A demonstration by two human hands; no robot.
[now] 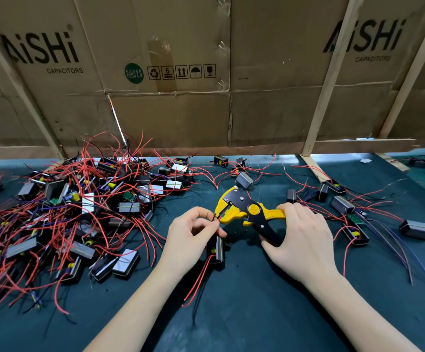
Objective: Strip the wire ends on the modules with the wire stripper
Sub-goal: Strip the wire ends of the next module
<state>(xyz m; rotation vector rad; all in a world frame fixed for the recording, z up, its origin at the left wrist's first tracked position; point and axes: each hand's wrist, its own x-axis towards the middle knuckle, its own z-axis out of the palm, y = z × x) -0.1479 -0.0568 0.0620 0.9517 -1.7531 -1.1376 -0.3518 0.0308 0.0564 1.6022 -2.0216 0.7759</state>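
Observation:
My right hand [301, 237] grips the handles of a yellow and black wire stripper [247, 209], whose jaws point left. My left hand [193, 232] pinches thin red and black wire ends [216, 217] and holds them at the stripper's jaws. Those wires belong to a small black module [216, 250] lying just below my left hand, with longer red wires [196, 283] trailing toward me. A large heap of similar modules [79, 212] with tangled red wires lies to the left.
The work surface is a dark green mat [257, 301]. Several more modules [353, 214] with wires lie scattered to the right. A cardboard wall [181, 110] on wooden battens [320, 123] closes off the back of the bench.

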